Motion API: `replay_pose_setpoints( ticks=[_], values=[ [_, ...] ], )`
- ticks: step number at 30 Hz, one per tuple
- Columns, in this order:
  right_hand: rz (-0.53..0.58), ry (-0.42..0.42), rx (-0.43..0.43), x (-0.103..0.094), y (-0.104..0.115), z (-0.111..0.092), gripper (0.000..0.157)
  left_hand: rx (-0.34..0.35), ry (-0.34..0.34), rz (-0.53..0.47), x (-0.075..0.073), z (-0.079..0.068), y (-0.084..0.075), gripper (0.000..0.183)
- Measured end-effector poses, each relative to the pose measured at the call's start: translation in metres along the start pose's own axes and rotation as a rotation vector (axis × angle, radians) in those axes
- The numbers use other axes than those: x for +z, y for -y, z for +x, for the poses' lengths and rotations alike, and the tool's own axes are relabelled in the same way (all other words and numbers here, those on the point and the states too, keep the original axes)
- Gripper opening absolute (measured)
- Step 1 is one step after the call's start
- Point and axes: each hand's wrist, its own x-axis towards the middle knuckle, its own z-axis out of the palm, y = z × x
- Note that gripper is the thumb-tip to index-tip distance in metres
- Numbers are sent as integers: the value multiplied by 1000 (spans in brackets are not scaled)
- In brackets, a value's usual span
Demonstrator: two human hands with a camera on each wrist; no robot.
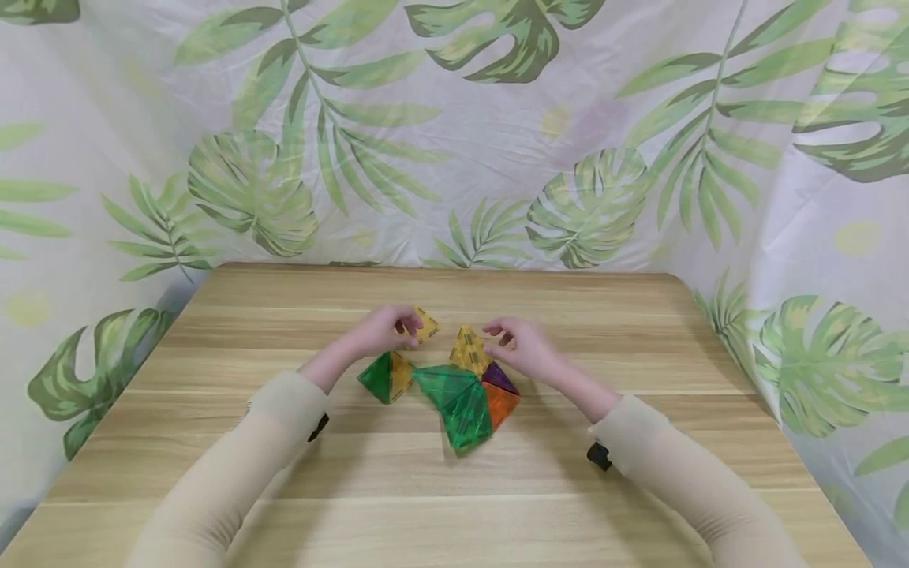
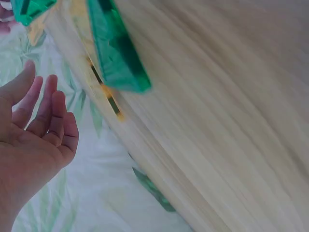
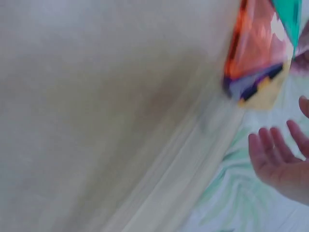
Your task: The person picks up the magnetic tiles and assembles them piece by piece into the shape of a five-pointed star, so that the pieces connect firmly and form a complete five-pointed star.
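Translucent triangular magnetic tiles stand joined in the middle of the table: green tiles, an orange tile, a purple tile and a yellow tile at the far side. To their left sits a small green-and-yellow pyramid. My left hand, fingers loosely bent, hovers beside a separate yellow tile; the left wrist view shows nothing in that hand. Just right of the joined yellow tile is my right hand, its relaxed fingers apart from the orange tile and holding nothing.
The wooden table has its far edge against a hanging cloth with a leaf print. Black straps show under both sleeves. Both wrist views are somewhat blurred.
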Motion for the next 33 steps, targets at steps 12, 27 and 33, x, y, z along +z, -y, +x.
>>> replay_pose_setpoints(
  ticks=[12, 27, 33],
  values=[
    [-320, -20, 36, 36, 44, -38, 51, -64, 128, 278, -7, -40, 23, 59],
    [-226, 109, -146, 23, 21, -38, 36, -74, 155, 295, -9, -52, 42, 67],
    [-214, 206, -266, 12, 8, -37, 37, -71, 186, 301, -11, -54, 44, 69]
  ],
)
